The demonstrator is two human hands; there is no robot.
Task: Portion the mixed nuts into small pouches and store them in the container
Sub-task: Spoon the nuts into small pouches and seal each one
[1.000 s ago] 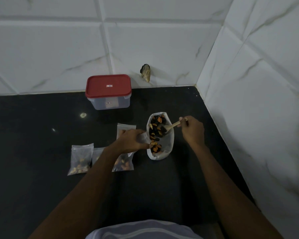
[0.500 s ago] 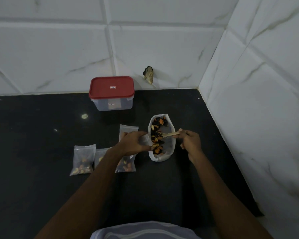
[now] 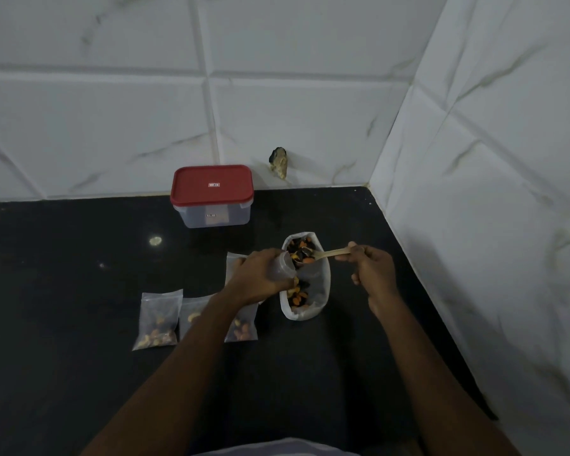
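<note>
A white bag of mixed nuts (image 3: pixel 320 292) stands open on the black counter (image 3: pixel 79 274). My left hand (image 3: pixel 260 274) grips a small clear pouch (image 3: pixel 282 266), its mouth turned toward the bag. My right hand (image 3: pixel 372 269) pinches a wooden spoon (image 3: pixel 326 254) whose bowl, loaded with nuts, sits at the pouch's mouth above the bag. Three filled pouches lie in a row at the left: one (image 3: pixel 158 319) in full view, a second (image 3: pixel 191 315) and a third (image 3: pixel 242 329) partly under my left forearm. An empty pouch (image 3: pixel 232 263) peeks out behind my left hand.
A clear container with a red lid (image 3: pixel 212 195), lid on, stands at the back by the tiled wall. A small dark-and-tan object (image 3: pixel 278 162) sticks to the wall. A second tiled wall bounds the counter on the right.
My right hand drew the spoon up out of the nuts and carried its bowl to the pouch's mouth. My left hand raised and tilted the pouch toward the spoon.
</note>
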